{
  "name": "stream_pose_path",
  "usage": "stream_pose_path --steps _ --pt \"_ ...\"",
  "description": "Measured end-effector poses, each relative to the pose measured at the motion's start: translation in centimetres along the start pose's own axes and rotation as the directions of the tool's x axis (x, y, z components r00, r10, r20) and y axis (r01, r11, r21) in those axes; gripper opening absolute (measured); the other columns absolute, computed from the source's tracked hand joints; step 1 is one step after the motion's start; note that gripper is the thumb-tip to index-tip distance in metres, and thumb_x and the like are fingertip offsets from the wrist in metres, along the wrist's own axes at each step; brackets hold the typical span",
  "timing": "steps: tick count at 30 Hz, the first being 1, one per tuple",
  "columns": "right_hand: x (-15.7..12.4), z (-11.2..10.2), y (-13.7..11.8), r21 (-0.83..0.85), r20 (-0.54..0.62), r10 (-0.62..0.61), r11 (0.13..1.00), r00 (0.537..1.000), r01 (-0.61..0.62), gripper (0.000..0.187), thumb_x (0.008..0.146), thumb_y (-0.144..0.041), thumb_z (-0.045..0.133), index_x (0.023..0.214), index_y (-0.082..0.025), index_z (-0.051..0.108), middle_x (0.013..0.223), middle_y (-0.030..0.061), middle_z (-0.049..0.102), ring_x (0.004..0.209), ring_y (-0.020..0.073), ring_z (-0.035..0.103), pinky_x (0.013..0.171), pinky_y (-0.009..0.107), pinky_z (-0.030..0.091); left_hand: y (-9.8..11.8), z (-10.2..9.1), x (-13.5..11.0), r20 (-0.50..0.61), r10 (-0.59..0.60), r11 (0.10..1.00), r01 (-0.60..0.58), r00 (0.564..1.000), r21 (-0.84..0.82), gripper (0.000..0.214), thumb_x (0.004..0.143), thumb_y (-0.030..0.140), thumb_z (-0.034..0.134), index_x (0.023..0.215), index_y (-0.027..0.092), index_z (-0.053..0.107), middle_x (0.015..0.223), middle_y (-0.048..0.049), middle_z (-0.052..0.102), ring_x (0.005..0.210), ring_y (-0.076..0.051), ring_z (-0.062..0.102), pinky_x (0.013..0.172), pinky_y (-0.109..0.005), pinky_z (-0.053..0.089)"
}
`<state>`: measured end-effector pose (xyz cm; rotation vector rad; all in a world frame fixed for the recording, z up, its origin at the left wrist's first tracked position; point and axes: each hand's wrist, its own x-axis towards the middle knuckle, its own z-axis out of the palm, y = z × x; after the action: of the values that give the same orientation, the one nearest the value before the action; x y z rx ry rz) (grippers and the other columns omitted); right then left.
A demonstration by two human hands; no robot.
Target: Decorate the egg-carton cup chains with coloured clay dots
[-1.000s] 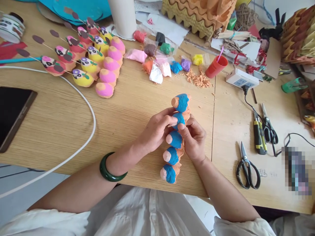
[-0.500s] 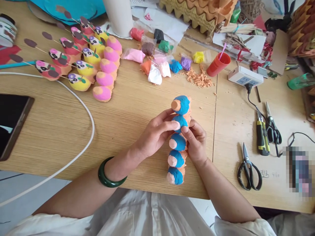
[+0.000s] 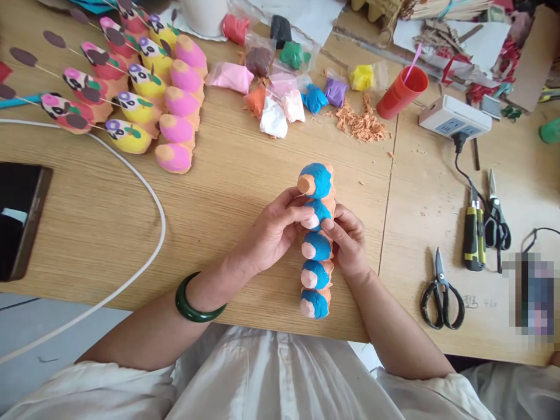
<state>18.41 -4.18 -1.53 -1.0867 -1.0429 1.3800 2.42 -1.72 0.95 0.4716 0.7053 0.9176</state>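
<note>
Between my hands is an egg-carton strip, a row of several orange bumps coated in blue clay. Pale pink clay caps the tips of the lower bumps; the top bump's tip is bare orange. My left hand grips the strip from the left, its thumb pressing the pink clay on the second bump from the top. From the right, my right hand holds the strip, thumb on the front near that same bump and fingers partly hidden behind.
Painted carton figures in red, yellow and pink rows stand at the left. Bags of coloured clay, orange shavings and a red cup lie beyond. Scissors, a utility knife and a power strip are at the right. A white cable curves leftward.
The whole view has shifted slightly. My left thumb has slid a little lower on the second bump, so more pink clay shows there. Both hands still hold the strip.
</note>
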Motion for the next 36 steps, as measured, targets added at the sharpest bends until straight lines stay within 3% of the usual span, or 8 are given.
stream_pose_path --steps 5,11,19,22,26,31,36 --pt "0.0 -0.33 0.16 0.065 -0.043 0.081 0.995 0.996 -0.078 0.037 0.086 -0.06 0.086 0.078 -0.027 0.071 0.075 -0.0029 0.065 0.065 0.0145 0.053 0.059 0.029 0.047 -0.14 -0.17 -0.07 0.001 0.045 0.999 -0.045 0.999 -0.025 0.03 0.086 0.038 0.081 0.109 0.022 0.072 0.096 -0.0009 0.069 0.09 -0.018 0.065 0.085 -0.032 0.056" --pt "-0.02 -0.36 0.08 0.085 -0.031 0.082 0.993 0.996 -0.079 0.035 0.086 -0.058 0.087 0.077 -0.027 0.071 0.074 -0.0035 0.067 0.065 0.0143 0.055 0.059 0.029 0.047 -0.02 -0.21 -0.49 0.051 0.07 0.991 -0.075 0.996 0.108 0.029 0.087 0.03 0.087 0.112 0.023 0.071 0.108 -0.0015 0.074 0.106 -0.02 0.07 0.094 -0.032 0.057" --pt "0.18 -0.6 -0.04 0.096 0.031 0.111 0.989 0.993 -0.113 0.039 0.084 -0.063 0.085 0.077 -0.027 0.069 0.071 -0.0033 0.067 0.058 0.0146 0.055 0.052 0.03 0.048 0.17 -0.45 -0.5 0.053 0.055 0.993 -0.06 0.997 0.106 0.038 0.083 0.027 0.094 0.116 0.027 0.075 0.109 0.0011 0.077 0.109 -0.017 0.071 0.097 -0.031 0.058" --pt "0.22 -0.6 -0.12 0.1 0.057 0.073 0.992 0.996 -0.079 0.042 0.083 -0.063 0.086 0.076 -0.026 0.068 0.067 -0.0037 0.064 0.055 0.0136 0.053 0.049 0.028 0.046 0.31 -0.46 -0.47 0.065 0.03 0.996 -0.036 0.997 0.078 0.036 0.082 0.025 0.091 0.112 0.025 0.074 0.104 0.0003 0.076 0.102 -0.018 0.07 0.09 -0.032 0.057" --pt "0.21 -0.62 -0.23 0.066 0.065 0.07 0.995 0.995 -0.074 0.045 0.084 -0.066 0.085 0.076 -0.026 0.066 0.064 -0.0044 0.061 0.051 0.0127 0.05 0.047 0.028 0.045 0.15 -0.55 -0.32 0.112 0.013 0.998 -0.019 0.994 0.058 0.027 0.083 0.034 0.09 0.103 0.026 0.073 0.096 -0.0002 0.071 0.089 -0.018 0.066 0.081 -0.033 0.054" --pt "0.14 -0.54 -0.16 0.113 0.069 0.089 0.989 0.994 -0.096 0.039 0.087 -0.061 0.084 0.077 -0.027 0.068 0.065 -0.0053 0.061 0.051 0.0125 0.051 0.05 0.029 0.05 -0.13 -0.59 -0.3 0.095 0.057 0.994 -0.066 0.994 0.09 0.032 0.085 0.05 0.086 0.104 0.026 0.075 0.096 -0.0028 0.067 0.092 -0.021 0.063 0.081 -0.035 0.053" --pt "-0.01 -0.2 -0.01 0.074 -0.003 0.049 0.996 0.999 -0.048 0.031 0.09 -0.054 0.086 0.08 -0.028 0.073 0.078 -0.0039 0.068 0.066 0.0132 0.059 0.062 0.028 0.052 -0.03 -0.52 -0.44 0.145 0.106 0.983 -0.126 0.984 0.134 0.032 0.087 0.034 0.088 0.114 0.028 0.073 0.106 -0.0018 0.066 0.099 -0.019 0.062 0.087 -0.031 0.055"
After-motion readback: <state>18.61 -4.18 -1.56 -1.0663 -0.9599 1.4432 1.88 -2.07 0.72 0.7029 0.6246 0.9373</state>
